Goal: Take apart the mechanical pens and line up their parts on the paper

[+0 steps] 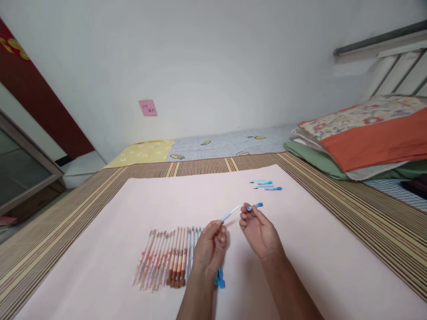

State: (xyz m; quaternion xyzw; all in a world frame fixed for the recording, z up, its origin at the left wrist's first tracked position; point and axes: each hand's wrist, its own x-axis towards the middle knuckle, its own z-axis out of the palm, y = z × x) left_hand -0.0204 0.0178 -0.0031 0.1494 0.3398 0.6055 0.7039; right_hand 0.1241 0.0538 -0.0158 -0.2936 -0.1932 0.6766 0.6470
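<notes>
Two bare forearms (pixel 283 280) reached over the flat pale-pink sheet (pixel 110 209). Slender pastel pens (pixel 178 242) lay in a row, apparently for order. Above it, our half-curled left hand (pixel 210 242) pinched a light-blue tubular barrel (pixel 227 215); our curled right hand (pixel 262 235), a blue plastic cap (pixel 259 205), seemingly for fine control.

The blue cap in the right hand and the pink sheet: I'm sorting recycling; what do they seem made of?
Blue cap: probably plastic, smooth; its shape looks stiff and moulded. Pink sheet: perhaps paper or vinyl, matte; no weave or strong shine shows.
</notes>
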